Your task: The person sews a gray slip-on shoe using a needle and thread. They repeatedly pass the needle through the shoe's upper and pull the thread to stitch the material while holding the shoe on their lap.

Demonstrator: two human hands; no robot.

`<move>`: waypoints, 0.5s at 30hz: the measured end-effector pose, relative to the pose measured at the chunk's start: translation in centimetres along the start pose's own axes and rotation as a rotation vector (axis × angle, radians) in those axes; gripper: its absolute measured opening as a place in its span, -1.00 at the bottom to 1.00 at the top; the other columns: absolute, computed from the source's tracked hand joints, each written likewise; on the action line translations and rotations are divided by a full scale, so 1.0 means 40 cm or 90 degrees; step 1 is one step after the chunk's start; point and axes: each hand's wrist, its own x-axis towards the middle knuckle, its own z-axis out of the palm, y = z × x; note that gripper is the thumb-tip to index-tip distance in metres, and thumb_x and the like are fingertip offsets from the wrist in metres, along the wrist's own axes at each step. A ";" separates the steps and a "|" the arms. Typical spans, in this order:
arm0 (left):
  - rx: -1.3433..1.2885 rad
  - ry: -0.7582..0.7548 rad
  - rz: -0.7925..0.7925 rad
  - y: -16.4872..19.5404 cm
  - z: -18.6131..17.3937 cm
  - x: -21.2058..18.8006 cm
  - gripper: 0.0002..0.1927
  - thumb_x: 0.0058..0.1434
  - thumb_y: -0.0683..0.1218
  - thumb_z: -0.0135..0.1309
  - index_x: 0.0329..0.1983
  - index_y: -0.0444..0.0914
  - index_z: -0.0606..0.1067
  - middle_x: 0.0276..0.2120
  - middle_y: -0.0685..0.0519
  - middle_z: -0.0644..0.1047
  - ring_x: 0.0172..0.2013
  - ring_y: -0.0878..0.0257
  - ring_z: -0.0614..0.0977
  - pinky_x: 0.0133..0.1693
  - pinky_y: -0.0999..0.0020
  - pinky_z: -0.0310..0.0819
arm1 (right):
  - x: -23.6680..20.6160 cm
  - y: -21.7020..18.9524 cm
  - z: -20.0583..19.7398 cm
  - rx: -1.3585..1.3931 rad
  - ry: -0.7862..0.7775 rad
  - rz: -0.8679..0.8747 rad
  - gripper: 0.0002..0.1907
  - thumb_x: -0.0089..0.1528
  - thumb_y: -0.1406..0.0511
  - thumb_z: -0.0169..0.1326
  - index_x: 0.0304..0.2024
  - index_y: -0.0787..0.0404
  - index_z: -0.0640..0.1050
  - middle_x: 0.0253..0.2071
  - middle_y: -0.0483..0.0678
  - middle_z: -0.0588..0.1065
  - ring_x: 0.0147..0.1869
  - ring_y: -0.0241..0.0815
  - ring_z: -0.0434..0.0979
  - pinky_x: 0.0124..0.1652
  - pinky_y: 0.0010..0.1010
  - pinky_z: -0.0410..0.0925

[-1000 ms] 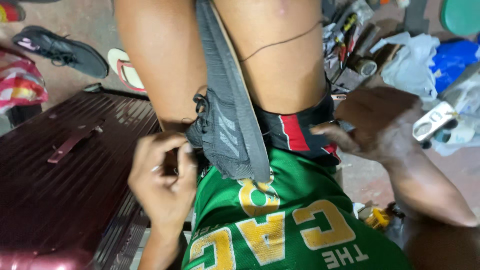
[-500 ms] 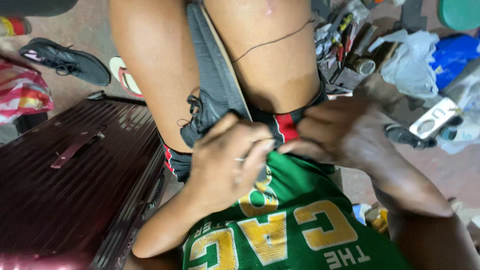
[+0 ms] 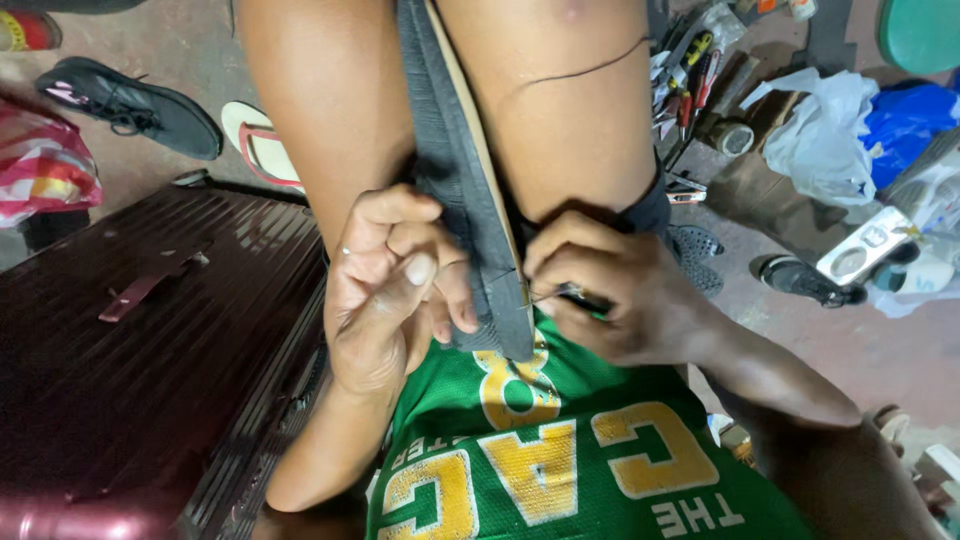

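The left hand (image 3: 395, 290) was curled, thumb laid across the bent fingers, pinching the near end of a dark grey strap (image 3: 462, 190) with a tan edge. The forearm rose from the near edge of the view, wrist bent inward. The right hand (image 3: 610, 295) was closed just right of the strap, fingertips nipping a thin metal needle (image 3: 560, 293) whose tip met the strap's tan edge. That forearm ran off to the near right.

The strap ran from the far edge of the view down between the person's bare thighs and ended over a green jersey (image 3: 560, 460) with yellow lettering, between the two hands. A dark thread (image 3: 580, 72) lay across the right thigh.

Left of the hands stood a dark maroon ribbed suitcase (image 3: 150, 350). Farther left on the floor lay a black shoe (image 3: 130, 105) and a sandal (image 3: 262, 145). To the far right lay mixed hand tools (image 3: 690, 70), a white plastic bag (image 3: 815, 125) and a blue bag (image 3: 910, 115).
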 end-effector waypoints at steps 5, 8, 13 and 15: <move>0.351 -0.033 -0.100 0.036 0.045 -0.003 -0.45 0.33 -0.20 0.05 0.37 -0.31 0.24 -0.15 -0.11 0.67 -0.47 0.24 0.67 -0.53 0.49 0.42 | -0.026 -0.044 -0.076 0.459 -0.063 0.188 -0.93 0.26 0.36 0.10 -0.31 0.19 0.47 -0.38 -0.15 0.47 -0.33 -0.38 0.42 -0.36 -0.40 0.26; 0.653 -0.125 0.042 0.036 0.083 -0.004 -0.33 0.28 -0.10 0.25 0.40 -0.23 0.24 -0.19 -0.06 0.58 -0.43 0.22 0.65 -0.43 0.40 0.51 | -0.023 -0.062 -0.067 0.244 -0.060 0.220 -0.92 0.25 0.33 0.20 -0.31 0.19 0.55 -0.50 -0.17 0.44 -0.54 -0.38 0.31 -0.50 -0.42 0.13; 0.866 -0.200 0.197 0.050 0.105 -0.007 -0.15 0.21 -0.12 0.35 0.48 -0.21 0.16 -0.01 -0.07 0.47 -0.28 0.12 0.61 -0.30 0.28 0.57 | 0.001 -0.036 0.016 -0.149 0.058 0.014 -0.86 0.20 0.32 0.24 -0.27 0.25 0.55 -0.35 -0.08 0.51 -0.49 -0.34 0.42 -0.49 -0.48 0.29; 0.876 -0.189 0.176 0.051 0.106 -0.009 -0.13 0.20 -0.07 0.39 0.49 -0.20 0.17 0.00 -0.05 0.46 -0.31 0.12 0.57 -0.31 0.25 0.54 | 0.001 -0.013 0.024 -0.301 0.096 -0.001 -0.93 0.23 0.40 0.26 -0.28 0.25 0.60 -0.33 -0.01 0.52 -0.62 -0.34 0.31 -0.60 -0.54 0.24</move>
